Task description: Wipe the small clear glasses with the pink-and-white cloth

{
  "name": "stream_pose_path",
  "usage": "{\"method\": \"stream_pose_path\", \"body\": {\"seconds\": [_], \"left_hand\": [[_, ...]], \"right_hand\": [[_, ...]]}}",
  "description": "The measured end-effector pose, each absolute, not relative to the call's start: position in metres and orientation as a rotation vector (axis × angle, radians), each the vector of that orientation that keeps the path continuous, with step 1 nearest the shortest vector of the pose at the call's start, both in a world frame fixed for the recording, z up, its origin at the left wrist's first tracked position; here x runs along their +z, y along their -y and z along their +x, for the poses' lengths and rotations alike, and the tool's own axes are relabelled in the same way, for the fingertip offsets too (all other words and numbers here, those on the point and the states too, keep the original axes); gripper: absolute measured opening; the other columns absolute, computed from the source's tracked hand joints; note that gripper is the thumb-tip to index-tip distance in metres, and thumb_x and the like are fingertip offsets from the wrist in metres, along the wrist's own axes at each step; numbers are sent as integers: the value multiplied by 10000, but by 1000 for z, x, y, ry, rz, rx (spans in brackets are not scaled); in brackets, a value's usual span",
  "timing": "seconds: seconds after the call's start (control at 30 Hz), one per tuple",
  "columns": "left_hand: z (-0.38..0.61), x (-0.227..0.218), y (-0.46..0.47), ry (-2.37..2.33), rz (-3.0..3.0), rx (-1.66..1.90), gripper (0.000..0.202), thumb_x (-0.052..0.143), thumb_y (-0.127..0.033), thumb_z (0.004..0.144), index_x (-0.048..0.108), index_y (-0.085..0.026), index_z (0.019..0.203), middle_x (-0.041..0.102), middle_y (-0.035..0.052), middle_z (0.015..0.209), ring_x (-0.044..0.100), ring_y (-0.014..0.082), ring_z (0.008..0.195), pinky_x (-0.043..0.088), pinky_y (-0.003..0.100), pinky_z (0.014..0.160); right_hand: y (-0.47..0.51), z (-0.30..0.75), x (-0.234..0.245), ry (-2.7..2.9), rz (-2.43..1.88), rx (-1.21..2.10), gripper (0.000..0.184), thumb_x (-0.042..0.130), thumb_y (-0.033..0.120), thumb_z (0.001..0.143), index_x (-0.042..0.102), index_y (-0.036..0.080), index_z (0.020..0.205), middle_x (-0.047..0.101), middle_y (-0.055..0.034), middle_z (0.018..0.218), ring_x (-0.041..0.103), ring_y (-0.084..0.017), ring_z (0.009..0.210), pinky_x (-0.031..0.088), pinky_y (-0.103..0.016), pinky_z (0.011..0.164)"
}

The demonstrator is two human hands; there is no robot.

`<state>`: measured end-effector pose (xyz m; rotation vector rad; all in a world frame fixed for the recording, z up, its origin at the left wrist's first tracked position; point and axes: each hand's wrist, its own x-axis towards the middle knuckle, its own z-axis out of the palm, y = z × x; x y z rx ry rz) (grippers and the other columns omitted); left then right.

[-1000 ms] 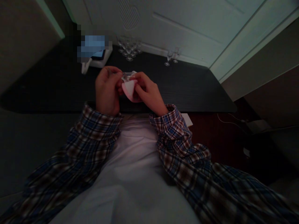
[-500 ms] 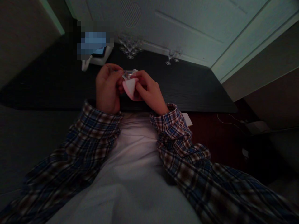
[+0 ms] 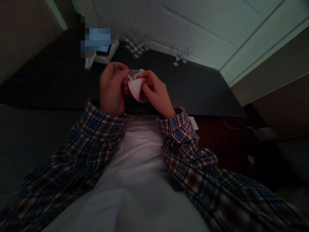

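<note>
One clear object, half-hidden in left hand, pink cloth in right hand

Clear item mostly hidden by fingers; far glasses dim — count unclear.

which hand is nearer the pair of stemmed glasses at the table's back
Right. The right hand is in front and left of the pair of stemmed glasses; the left hand lies farther left.
</note>
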<state>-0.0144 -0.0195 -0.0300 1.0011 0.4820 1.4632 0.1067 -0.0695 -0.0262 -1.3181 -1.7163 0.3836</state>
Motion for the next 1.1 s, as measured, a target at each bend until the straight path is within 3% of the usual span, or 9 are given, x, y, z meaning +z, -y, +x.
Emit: {"method": "stream_pose_path", "body": {"seconds": [0.2,0.37,0.5,0.8,0.97,1.1], "left_hand": [[-15,-29,19,-516,994,1450,181,502,1,785,566,-146,699,398,-48,514,342,40,409,221,155,351],[-15,-29,19,-517,1002,1464,180,529,-10,779,581,-155,685,387,-38,511,336,54,399,197,202,356],[-15,-30,19,-523,1005,1471,196,525,-9,781,591,-163,679,383,-29,513,335,63,402,190,222,358],[-15,-28,22,-488,988,1472,134,519,-14,747,571,-134,714,395,-42,508,341,53,411,232,153,341],[-16,-28,21,-512,982,1468,111,527,-23,746,566,-125,726,406,-42,500,348,51,401,242,146,330],[-15,-29,19,-530,975,1460,163,530,-11,752,594,-148,692,416,-35,509,359,47,403,247,148,330]], "right_hand": [[68,107,-27,1711,-1380,413,275,379,390,873,504,274,1089,658,9,1082,596,-136,1006,489,-304,902],[67,107,-27,1712,-1398,407,295,373,430,871,529,274,1067,682,10,968,603,-139,1025,490,-291,885],[69,107,-27,1720,-1287,395,232,365,357,885,510,244,1027,666,8,990,609,-112,1007,486,-267,911],[66,109,-30,1741,-1324,367,257,360,378,872,515,276,1050,660,17,1012,623,-117,921,497,-292,868],[65,109,-30,1781,-1399,369,349,307,416,881,519,256,1107,680,-5,942,613,-113,985,487,-264,840],[64,108,-30,1756,-1349,316,286,339,372,905,516,230,1079,676,9,985,618,-85,905,487,-228,834]]}}
